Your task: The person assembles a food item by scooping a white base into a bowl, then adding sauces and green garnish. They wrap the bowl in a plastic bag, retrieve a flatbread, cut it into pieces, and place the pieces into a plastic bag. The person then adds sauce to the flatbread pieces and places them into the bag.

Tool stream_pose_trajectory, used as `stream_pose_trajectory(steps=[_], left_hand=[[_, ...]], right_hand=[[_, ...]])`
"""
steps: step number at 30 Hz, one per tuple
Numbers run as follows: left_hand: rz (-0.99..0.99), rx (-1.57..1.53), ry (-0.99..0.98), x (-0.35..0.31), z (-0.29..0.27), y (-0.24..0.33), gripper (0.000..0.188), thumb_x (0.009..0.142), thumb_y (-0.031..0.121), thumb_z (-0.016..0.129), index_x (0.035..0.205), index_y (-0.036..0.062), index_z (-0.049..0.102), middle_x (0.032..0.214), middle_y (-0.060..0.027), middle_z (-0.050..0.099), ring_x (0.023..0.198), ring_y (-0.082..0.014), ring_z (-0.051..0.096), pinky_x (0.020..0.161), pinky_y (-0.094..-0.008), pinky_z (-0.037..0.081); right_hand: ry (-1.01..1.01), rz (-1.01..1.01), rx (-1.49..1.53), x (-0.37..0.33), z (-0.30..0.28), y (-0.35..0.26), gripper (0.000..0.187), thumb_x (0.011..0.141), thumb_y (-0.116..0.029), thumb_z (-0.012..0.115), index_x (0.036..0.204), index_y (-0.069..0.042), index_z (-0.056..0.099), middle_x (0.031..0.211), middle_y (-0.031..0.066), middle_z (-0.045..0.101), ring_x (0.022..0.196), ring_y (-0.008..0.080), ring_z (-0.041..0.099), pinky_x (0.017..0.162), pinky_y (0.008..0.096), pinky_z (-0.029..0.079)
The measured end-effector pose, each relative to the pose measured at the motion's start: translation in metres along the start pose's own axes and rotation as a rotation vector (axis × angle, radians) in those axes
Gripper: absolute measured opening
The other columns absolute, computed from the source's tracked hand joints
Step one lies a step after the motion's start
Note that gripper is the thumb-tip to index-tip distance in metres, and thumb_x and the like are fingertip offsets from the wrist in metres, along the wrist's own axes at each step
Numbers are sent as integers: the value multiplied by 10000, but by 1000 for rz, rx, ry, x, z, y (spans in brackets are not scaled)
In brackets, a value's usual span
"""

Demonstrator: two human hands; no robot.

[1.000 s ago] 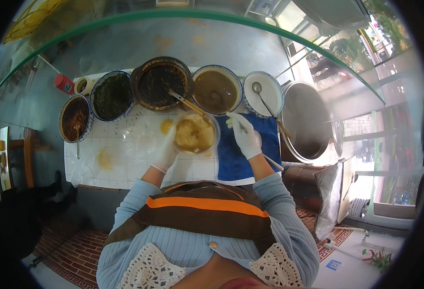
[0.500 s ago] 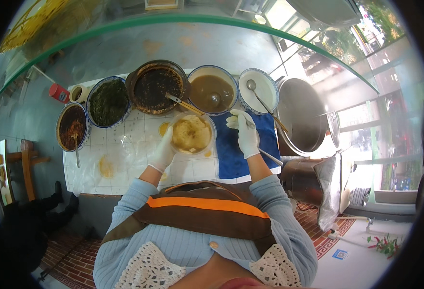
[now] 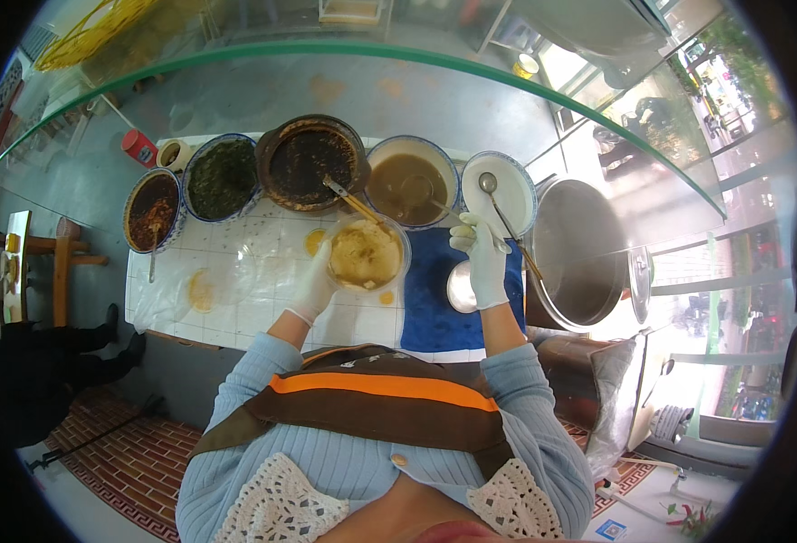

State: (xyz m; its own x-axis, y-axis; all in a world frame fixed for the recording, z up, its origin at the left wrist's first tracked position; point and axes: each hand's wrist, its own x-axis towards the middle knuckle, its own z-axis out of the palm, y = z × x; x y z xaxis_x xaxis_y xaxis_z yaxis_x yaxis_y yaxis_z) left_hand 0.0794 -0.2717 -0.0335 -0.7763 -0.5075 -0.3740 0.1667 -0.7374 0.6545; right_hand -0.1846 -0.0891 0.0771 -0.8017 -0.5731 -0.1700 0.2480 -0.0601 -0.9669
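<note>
My gloved left hand (image 3: pixel 310 282) grips a clear plastic bowl (image 3: pixel 365 256) from its left side. Pale yellow, soft curd-like food with some liquid fills the bowl. To the right of it, my gloved right hand (image 3: pixel 482 262) is closed on the handle end of a ladle (image 3: pixel 421 192). The ladle's head rests in brown liquid inside a blue-rimmed bowl (image 3: pixel 382 210). A round, shiny metal scoop (image 3: pixel 460 288) lies on a blue cloth (image 3: pixel 430 326) beside my right wrist, which hides part of it.
A dark pot (image 3: pixel 272 136) with a wooden-handled brush-like tool (image 3: pixel 351 197), a bowl of dark green food (image 3: pixel 222 181) and one of red-brown sauce (image 3: pixel 152 217) stand leftward. At right are a white bowl with a spoon (image 3: pixel 498 195) and a large steel pot (image 3: pixel 584 317). A glass edge (image 3: pixel 398 54) spans beyond.
My right hand has moved slightly right and closed on the ladle, whose head has shifted in the brown liquid. The metal scoop now shows beside my wrist. My left hand still holds the bowl.
</note>
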Motion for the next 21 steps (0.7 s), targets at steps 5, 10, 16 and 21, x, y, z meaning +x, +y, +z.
stream_pose_trajectory(steps=[5, 10, 16, 21], left_hand=[[-85, -152, -36, 11, -2, 0, 623, 1166, 478, 376, 1639, 72, 368, 1624, -117, 486, 1483, -281, 486, 1232, -447, 419], [-131, -135, -94, 13, 3, 8, 650, 1153, 513, 392, 1639, 81, 368, 1619, -120, 491, 1483, -294, 486, 1236, -466, 418], [-196, -141, -100, 6, 2, 18, 636, 1158, 503, 386, 1620, 66, 398, 1610, -131, 497, 1465, -273, 506, 1218, -430, 436], [-159, -154, -93, -10, -22, 26, 625, 1155, 497, 411, 1614, 72, 415, 1591, -120, 514, 1442, -265, 520, 1210, -422, 443]], right_hand=[[4, -9, -98, -31, 0, -26, 347, 1117, -234, 505, 1213, 24, 716, 939, 131, 750, 823, 182, 730, 787, 300, 605], [-132, -80, -266, -86, 8, -43, 359, 1135, -224, 463, 1232, 16, 712, 963, 135, 759, 848, 183, 739, 799, 298, 597], [-19, -40, -70, -107, 20, -16, 352, 1130, -215, 467, 1216, 46, 687, 964, 172, 747, 813, 212, 735, 799, 323, 605], [59, -10, 508, -64, 18, 19, 279, 1092, -192, 597, 1192, 58, 673, 971, 206, 727, 814, 249, 713, 706, 330, 581]])
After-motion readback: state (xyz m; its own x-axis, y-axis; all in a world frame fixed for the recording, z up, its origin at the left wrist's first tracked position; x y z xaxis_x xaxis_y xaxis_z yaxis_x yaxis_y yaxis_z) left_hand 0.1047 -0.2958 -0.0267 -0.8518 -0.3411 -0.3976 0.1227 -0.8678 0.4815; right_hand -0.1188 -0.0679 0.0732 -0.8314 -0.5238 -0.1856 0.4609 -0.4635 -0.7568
